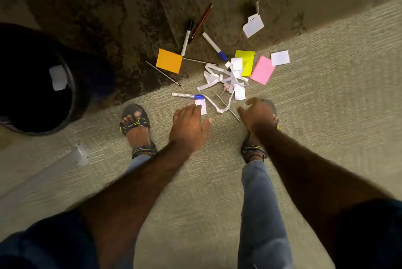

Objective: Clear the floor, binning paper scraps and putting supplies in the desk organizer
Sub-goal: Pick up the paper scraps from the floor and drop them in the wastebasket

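both hands are reaching down, fingers loose and holding nothing: left hand (189,125) hovering over a small white paper scrap (201,105) on the grey carpet floor (326,116), right hand (255,114) beside a thin metal rod (227,106).

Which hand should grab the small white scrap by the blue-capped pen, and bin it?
Left. The left hand is open with fingertips already at the scrap, and the bin sits on its side. The right hand hovers open farther right, over a thin rod.
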